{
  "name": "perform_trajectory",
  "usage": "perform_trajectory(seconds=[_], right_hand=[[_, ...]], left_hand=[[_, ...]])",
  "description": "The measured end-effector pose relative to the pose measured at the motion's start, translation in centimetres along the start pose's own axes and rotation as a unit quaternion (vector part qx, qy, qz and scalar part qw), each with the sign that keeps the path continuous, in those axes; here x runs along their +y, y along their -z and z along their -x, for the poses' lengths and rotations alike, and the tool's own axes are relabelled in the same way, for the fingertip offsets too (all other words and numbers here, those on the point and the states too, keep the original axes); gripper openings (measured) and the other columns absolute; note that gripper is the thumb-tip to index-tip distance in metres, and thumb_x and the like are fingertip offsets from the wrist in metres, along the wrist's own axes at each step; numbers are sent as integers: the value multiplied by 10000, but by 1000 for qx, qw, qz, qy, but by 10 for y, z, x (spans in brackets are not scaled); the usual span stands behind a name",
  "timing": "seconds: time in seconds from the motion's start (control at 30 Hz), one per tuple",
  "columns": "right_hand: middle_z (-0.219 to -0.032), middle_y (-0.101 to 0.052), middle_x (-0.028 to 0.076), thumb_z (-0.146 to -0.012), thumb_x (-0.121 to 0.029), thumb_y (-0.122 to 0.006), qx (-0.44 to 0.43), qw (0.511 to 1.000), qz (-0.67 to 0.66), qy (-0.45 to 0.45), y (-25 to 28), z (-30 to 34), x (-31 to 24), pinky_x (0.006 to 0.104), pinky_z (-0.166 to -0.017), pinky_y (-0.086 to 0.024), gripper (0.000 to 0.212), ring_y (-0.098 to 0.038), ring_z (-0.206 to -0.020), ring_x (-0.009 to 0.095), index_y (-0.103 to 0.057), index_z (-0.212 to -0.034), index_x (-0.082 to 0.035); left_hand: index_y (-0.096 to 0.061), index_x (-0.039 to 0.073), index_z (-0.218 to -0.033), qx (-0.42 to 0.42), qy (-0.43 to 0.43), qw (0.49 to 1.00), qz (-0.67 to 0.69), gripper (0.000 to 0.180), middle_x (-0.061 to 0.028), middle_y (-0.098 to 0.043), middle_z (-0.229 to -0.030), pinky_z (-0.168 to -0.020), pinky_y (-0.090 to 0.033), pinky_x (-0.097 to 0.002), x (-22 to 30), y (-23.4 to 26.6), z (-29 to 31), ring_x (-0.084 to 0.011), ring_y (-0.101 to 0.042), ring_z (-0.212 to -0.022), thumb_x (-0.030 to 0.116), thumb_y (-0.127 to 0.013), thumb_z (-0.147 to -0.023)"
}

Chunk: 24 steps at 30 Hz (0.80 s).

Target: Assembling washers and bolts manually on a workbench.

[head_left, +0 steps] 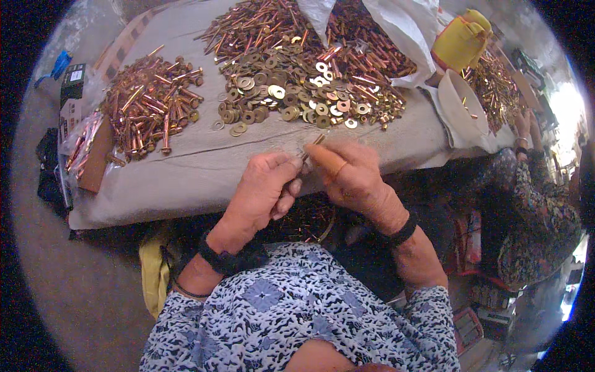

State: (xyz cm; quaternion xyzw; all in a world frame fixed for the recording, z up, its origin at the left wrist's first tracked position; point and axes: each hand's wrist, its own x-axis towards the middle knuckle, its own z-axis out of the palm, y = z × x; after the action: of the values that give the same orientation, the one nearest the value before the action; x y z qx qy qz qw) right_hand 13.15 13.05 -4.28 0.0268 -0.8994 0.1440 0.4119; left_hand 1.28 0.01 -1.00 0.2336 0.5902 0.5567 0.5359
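My left hand [263, 189] and my right hand [356, 177] come together just above the table's front edge. Between their fingertips is a thin brass-coloured bolt [320, 139], tilted, with its tip poking out past the right fingers. Both hands are closed on it; my fingers hide most of its length and anything fitted on it. An orange finger cover [326, 161] sits on one right-hand finger. Just beyond the hands lies a heap of flat brass washers [266, 77], with small nuts [387, 111] at its right side. A pile of finished-looking bolts [155, 102] lies to the left.
A large heap of long bolts [260, 28] covers the back, beside a white sack [403, 37]. To the right are a yellow container [462, 40], a white tub [458, 102] and another person's hand [524, 124]. A cardboard flap [97, 158] stands at the left.
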Motion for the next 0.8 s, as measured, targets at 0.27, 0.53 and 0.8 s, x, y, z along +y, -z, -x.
perform_trajectory(seconds=[0.27,0.53,0.8], right_hand=[[-794,-591,87,-700,-101,-595,128,948,257,-136,18,-18,58,375,-585,-425,223,-557,-690,269,-581,-921,-77],[-863,-595,78,-676,-97,-627,75,949,289,-97,25,-17,71,373,-682,-420,169,-549,-810,266,-600,-842,-85],[-872,-614,119,-672,25,-654,109,988,94,-56,15,-3,40,297,-652,-485,274,-603,-751,247,-605,-928,-58]], left_hand=[[-500,72,-793,48,-46,998,-22,165,18,-468,-570,-297,-249,-192,-3,1,0,-51,-369,-353,228,-501,-847],[-532,1,-832,41,-53,998,-17,169,-4,-484,-561,-276,-249,-186,-1,1,3,-40,-368,-332,162,-485,-856],[-539,0,-813,38,-65,997,-28,188,0,-474,-552,-285,-256,-184,-3,3,0,-43,-377,-339,179,-498,-850]])
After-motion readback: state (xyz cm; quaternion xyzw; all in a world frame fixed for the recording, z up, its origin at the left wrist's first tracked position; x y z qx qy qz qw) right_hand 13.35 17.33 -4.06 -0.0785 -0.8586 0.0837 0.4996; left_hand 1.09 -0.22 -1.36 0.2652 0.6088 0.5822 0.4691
